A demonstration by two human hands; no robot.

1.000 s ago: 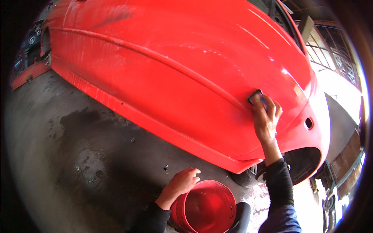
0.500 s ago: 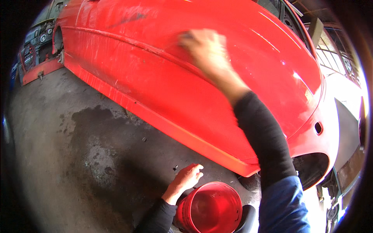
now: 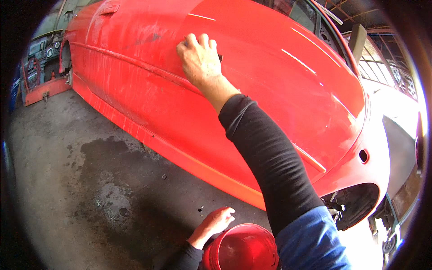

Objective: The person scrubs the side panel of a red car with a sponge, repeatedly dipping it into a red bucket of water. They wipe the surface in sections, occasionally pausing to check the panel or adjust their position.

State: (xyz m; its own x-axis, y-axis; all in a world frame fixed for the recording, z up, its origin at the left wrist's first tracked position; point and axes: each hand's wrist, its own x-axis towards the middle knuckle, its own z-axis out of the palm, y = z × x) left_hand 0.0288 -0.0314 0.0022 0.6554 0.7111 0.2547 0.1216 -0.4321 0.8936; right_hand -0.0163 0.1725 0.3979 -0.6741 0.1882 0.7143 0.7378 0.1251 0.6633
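Observation:
My right hand (image 3: 200, 58) reaches up onto the side of a red car (image 3: 180, 112), its fingers bent over a dark flat pad (image 3: 221, 57) pressed to the door. Only the pad's edges show past the hand; the rest is covered. Low in the picture, my left hand (image 3: 216, 223) hovers above the rim of a red bucket (image 3: 220, 245), fingers loosely bent and a little apart, with nothing seen in it. The paint around my right hand is glossy toward the right, while streaks and a dark smudge (image 3: 155, 37) mark the duller part at left.
A moulding strip (image 3: 310, 158) runs along the car's side. At right lies the open wheel arch (image 3: 357, 204). The concrete floor (image 3: 49, 180) has a dark wet patch (image 3: 103, 157). A red metal beam (image 3: 47, 91) and equipment stand at far left.
My right hand has moved left along the door with the pad and is no longer blurred. My left hand stays near the bucket. The whole view has shifted slightly.

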